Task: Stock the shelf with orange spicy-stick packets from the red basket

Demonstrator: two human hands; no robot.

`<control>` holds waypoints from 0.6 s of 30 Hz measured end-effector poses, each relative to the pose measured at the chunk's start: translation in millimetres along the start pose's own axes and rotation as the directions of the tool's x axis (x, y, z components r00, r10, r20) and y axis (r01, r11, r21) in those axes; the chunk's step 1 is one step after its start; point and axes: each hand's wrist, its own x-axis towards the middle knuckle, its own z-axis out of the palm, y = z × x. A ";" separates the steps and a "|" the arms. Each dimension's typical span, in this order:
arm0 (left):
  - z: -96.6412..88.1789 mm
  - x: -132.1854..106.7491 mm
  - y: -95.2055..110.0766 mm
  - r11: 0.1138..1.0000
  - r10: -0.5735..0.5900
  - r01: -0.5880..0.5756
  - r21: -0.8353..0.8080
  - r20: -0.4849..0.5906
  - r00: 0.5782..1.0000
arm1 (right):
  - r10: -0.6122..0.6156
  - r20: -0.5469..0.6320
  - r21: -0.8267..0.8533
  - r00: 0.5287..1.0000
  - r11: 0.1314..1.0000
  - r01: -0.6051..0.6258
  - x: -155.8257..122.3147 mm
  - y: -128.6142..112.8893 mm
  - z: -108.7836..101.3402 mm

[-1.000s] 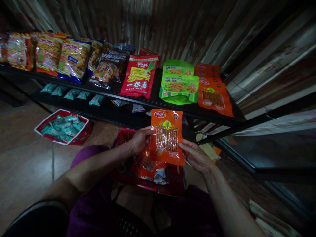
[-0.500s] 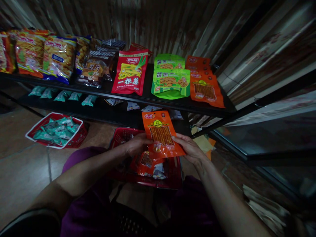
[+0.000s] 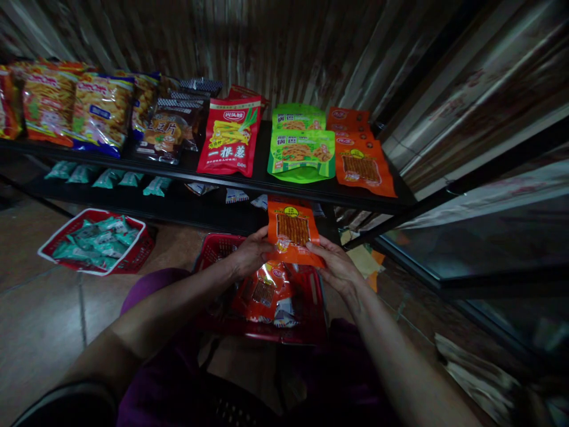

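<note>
Both the left hand (image 3: 250, 256) and the right hand (image 3: 338, 270) grip a flat orange plastic snack packet (image 3: 293, 232) by its lower corners, above a red plastic basket (image 3: 306, 320) and below the black shelf (image 3: 329, 191).

The orange packet (image 3: 292, 232) hides part of the red basket (image 3: 213, 249); its lower corners are covered by the left hand (image 3: 249, 255) and right hand (image 3: 340, 273). 1 snack bag (image 3: 6, 105) is cut off at the left edge. Small packets (image 3: 235, 196) on the lower shelf (image 3: 186, 209) are too dark to read.

Both hands, left hand (image 3: 249, 256) and right hand (image 3: 340, 271), hold an orange snack packet (image 3: 292, 233) above a red basket (image 3: 311, 323).
</note>
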 end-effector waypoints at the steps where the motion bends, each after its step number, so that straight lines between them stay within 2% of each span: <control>1: -0.8 2.1 -1.4 1.000 0.002 -0.002 -0.001 0.004 1.000 | -0.003 -0.014 0.012 1.000 1.000 0.003 0.3 -0.2 -0.3; 4: -4.8 7.5 -7.1 1.000 0.007 -0.007 -0.008 0.017 1.000 | -0.014 -0.036 0.023 0.999 1.000 0.015 0.3 -0.1 -2.6; 12: -8.4 8.9 -11.1 1.000 0.014 -0.015 0.021 0.028 0.999 | -0.001 0.005 0.002 1.000 1.000 0.001 -1.1 2.5 -10.3; 18: -4.4 7.5 -7.6 1.000 0.022 -0.022 -0.002 -0.022 1.000 | 0.012 0.019 0.040 1.000 0.999 -0.013 -2.4 -0.7 -7.4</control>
